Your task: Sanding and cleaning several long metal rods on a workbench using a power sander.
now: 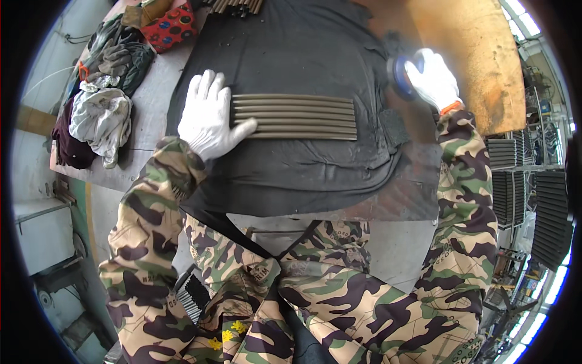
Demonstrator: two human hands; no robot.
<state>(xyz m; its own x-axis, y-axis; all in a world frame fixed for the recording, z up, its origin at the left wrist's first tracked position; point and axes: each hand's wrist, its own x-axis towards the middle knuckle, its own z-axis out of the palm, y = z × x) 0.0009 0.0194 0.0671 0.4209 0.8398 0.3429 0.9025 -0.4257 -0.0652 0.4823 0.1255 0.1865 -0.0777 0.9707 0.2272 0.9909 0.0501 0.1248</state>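
Several slim grey-brown metal rods (295, 115) lie side by side on a dark cloth (285, 54) in front of me. My left hand (212, 118), in a white knit glove, rests flat at their left ends, fingers stretched out and thumb across the lower rods. Off to the right of the cloth, my right hand (433, 79), also white-gloved with an orange cuff, has its fingers closed round a round blue-edged disc (400, 77). The disc is blurred, and its exact kind does not show.
More rods (236, 6) lie in a bundle at the far edge. Crumpled clothes (100, 115) and a red patterned cloth (170, 27) sit on the left. A worn yellow-brown board (488, 60) stands at the right, with racks of dark bars (509, 188) beyond.
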